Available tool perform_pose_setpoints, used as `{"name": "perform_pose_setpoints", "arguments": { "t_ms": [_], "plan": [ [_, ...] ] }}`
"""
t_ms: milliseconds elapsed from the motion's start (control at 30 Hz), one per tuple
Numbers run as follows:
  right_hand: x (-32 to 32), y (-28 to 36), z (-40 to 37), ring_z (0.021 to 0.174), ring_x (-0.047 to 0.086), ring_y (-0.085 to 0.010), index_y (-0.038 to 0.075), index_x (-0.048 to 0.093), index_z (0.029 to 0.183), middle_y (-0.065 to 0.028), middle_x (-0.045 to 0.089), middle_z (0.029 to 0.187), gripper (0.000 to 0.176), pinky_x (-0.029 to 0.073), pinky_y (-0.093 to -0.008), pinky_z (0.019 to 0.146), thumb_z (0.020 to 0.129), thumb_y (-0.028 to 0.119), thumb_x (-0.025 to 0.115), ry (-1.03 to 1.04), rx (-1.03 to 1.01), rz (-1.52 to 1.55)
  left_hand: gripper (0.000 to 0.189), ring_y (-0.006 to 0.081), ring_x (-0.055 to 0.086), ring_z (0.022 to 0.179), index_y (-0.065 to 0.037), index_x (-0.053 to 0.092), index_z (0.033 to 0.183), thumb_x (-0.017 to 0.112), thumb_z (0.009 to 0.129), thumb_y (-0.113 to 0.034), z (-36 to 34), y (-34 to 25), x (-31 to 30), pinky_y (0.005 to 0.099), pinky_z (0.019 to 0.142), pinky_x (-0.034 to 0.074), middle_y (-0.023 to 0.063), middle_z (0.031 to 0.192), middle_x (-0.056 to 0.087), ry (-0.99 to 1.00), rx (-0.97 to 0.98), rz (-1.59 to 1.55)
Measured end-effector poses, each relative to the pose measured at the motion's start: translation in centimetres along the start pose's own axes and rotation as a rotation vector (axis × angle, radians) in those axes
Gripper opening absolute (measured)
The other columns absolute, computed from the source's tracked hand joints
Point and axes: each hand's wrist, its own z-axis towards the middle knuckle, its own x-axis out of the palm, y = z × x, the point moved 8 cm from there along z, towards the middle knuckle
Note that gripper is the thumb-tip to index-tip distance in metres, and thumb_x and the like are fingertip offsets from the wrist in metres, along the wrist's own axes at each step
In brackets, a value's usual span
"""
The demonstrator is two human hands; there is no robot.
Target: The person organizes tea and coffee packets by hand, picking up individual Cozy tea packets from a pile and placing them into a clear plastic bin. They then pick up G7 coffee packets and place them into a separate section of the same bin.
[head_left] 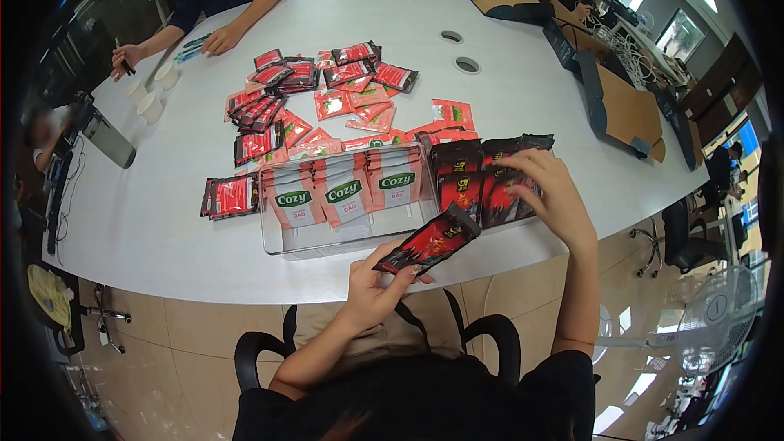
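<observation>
My left hand [377, 287] is closed around a black-and-red coffee sachet [433, 243], tilted in front of the clear plastic box [343, 245]. Over to the right, my right hand [549, 188] has its fingers apart, with the fingertips right at a group of upright black-and-red sachets [459, 188]. The palm side and part of those sachets are hidden by the hand. Pink Cozy tea packets [343, 196] stand in rows in the clear box, left of the black sachets.
Loose pink and red sachets [333, 104] lie heaped behind the box, and a small stack [233, 198] lies at its left. Across the table a person [237, 0] holds a pen near paper cups [150, 108]. Opened cardboard boxes [625, 106] line the right edge.
</observation>
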Motion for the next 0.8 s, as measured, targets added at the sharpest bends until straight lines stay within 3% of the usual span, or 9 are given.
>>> {"name": "perform_pose_setpoints", "arguments": {
  "t_ms": [100, 200, 233, 333, 367, 467, 567, 667, 800],
  "plan": [
    [-2.1, 0.9, 0.0, 0.088, 0.057, -0.0234, 0.004, 0.066, 0.099, -0.0063, 0.065, 0.09, 0.024, 0.043, -0.0344, 0.081, 0.078, 0.012, 0.07, -0.248, -0.048, 0.12, 0.034, 0.0215, 0.069, 0.084, 0.009, 0.048, 0.124, 0.053, 0.092, -0.001, 0.1, 0.0, -0.1, 0.0264, 0.072, 0.054, 0.0152, 0.102, 0.067, -0.005, 0.003, -0.009],
    [-1.0, -1.2, -1.0, 0.086, 0.06, -0.0236, 0.003, 0.068, 0.093, -0.0077, 0.065, 0.082, 0.018, 0.045, -0.0342, 0.08, 0.082, 0.017, 0.067, 0.016, 0.084, 0.185, 0.034, 0.0214, 0.069, 0.085, 0.009, 0.048, 0.125, 0.053, 0.092, -0.001, 0.1, 0.0, 0.0, 0.0264, 0.072, 0.054, 0.0153, 0.102, 0.067, 0.0, -0.011, -0.003],
    [0.7, -1.8, -1.4, 0.079, 0.061, -0.0242, 0.002, 0.07, 0.09, -0.0094, 0.065, 0.075, 0.022, 0.047, -0.0357, 0.076, 0.087, 0.022, 0.062, 0.192, 0.174, 0.229, 0.034, 0.0213, 0.069, 0.085, 0.009, 0.048, 0.125, 0.053, 0.092, -0.001, 0.1, 0.0, 0.1, 0.0264, 0.072, 0.054, 0.0153, 0.102, 0.067, 0.005, -0.017, 0.003],
    [4.2, -1.2, -2.3, 0.076, 0.061, -0.0247, 0.002, 0.071, 0.093, -0.0102, 0.065, 0.074, 0.027, 0.048, -0.0358, 0.073, 0.09, 0.026, 0.06, 0.372, 0.114, 0.345, 0.035, 0.0208, 0.069, 0.085, 0.008, 0.047, 0.125, 0.053, 0.092, 0.0, 0.1, 0.1, 0.1, 0.0263, 0.072, 0.054, 0.0153, 0.102, 0.067, 0.032, -0.017, 0.04],
    [4.4, -1.4, -2.4, 0.083, 0.061, -0.0266, 0.002, 0.07, 0.099, -0.011, 0.066, 0.08, 0.032, 0.048, -0.036, 0.077, 0.09, 0.031, 0.059, 0.41, 0.163, 0.378, 0.035, 0.0207, 0.069, 0.084, 0.008, 0.047, 0.125, 0.053, 0.092, 0.0, 0.2, 0.2, 0.1, 0.0264, 0.072, 0.054, 0.0154, 0.102, 0.067, 0.024, -0.018, 0.033],
    [4.1, -0.9, -1.9, 0.092, 0.06, -0.0281, 0.002, 0.068, 0.103, -0.0121, 0.066, 0.09, 0.036, 0.047, -0.0359, 0.082, 0.09, 0.034, 0.059, 0.413, 0.122, 0.221, 0.035, 0.0207, 0.069, 0.084, 0.008, 0.048, 0.125, 0.052, 0.092, 0.001, 0.1, 0.0, 0.0, 0.0269, 0.072, 0.054, 0.0155, 0.102, 0.067, 0.007, -0.024, 0.02],
    [4.2, -1.1, -1.6, 0.097, 0.058, -0.0295, 0.0, 0.065, 0.111, -0.0143, 0.065, 0.103, 0.034, 0.045, -0.0369, 0.086, 0.087, 0.024, 0.06, 0.379, 0.102, 0.199, 0.035, 0.021, 0.069, 0.084, 0.008, 0.048, 0.125, 0.052, 0.092, 0.002, 0.2, -0.1, 0.0, 0.0278, 0.073, 0.054, 0.0158, 0.102, 0.067, 0.006, -0.014, 0.006],
    [4.1, -1.1, -1.4, 0.096, 0.059, -0.0288, 0.001, 0.067, 0.106, -0.0133, 0.065, 0.097, 0.038, 0.047, -0.0367, 0.084, 0.087, 0.033, 0.062, 0.352, 0.063, 0.224, 0.035, 0.0212, 0.069, 0.084, 0.008, 0.048, 0.125, 0.053, 0.091, 0.003, 0.3, -0.2, 0.2, 0.0286, 0.074, 0.054, 0.0161, 0.101, 0.067, 0.005, -0.01, -0.019],
    [4.3, -1.2, -1.7, 0.091, 0.061, -0.0283, 0.002, 0.067, 0.106, -0.0133, 0.065, 0.096, 0.036, 0.047, -0.0367, 0.082, 0.086, 0.031, 0.064, 0.413, 0.0, 0.291, 0.035, 0.0212, 0.069, 0.084, 0.008, 0.048, 0.125, 0.054, 0.091, 0.003, 0.3, -0.2, 0.2, 0.0289, 0.074, 0.054, 0.0166, 0.102, 0.067, 0.015, -0.023, 0.019]
  ]
}}
